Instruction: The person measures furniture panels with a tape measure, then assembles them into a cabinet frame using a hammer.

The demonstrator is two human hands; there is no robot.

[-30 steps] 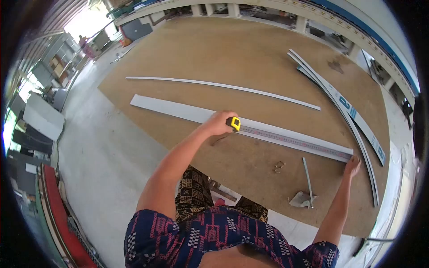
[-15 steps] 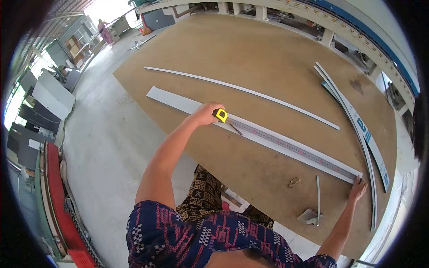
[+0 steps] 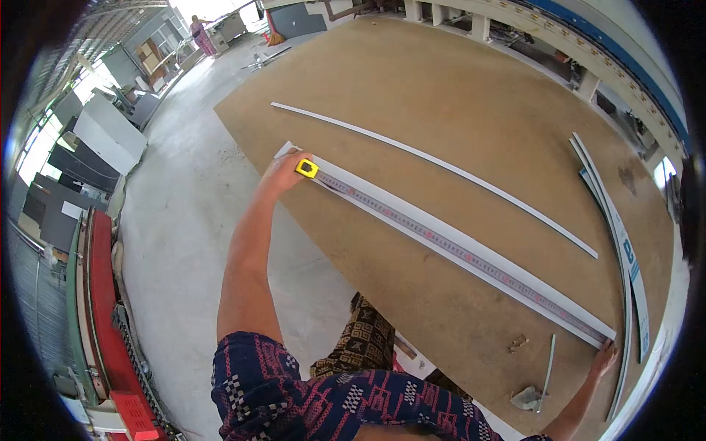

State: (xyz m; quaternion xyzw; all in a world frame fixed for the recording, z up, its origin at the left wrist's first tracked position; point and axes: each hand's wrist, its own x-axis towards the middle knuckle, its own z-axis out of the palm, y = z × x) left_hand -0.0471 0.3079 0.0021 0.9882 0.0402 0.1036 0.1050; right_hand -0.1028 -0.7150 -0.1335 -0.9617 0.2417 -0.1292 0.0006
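My left hand (image 3: pixel 285 173) is wrapped round a yellow and black tape measure (image 3: pixel 307 168) near the far left end of a long white strip (image 3: pixel 441 234). The tape blade (image 3: pixel 401 218) runs out along the strip's length to its near right end. There my right hand (image 3: pixel 606 357) has its fingers closed on the blade's end at the strip's corner. The strip lies flat on a brown board surface (image 3: pixel 441 95).
A thin white strip (image 3: pixel 434 161) lies beyond the wide one. Curved strips with blue print (image 3: pixel 625 253) lie at the right. Near me are a short strip (image 3: pixel 547 373), a clear plastic piece (image 3: pixel 526 398) and small bits (image 3: pixel 519 343). A person (image 3: pixel 203 37) stands far back left.
My left hand has slid the tape case toward the strip's far left end, and more blade is out. My right hand stays at the near end. The view has shifted.
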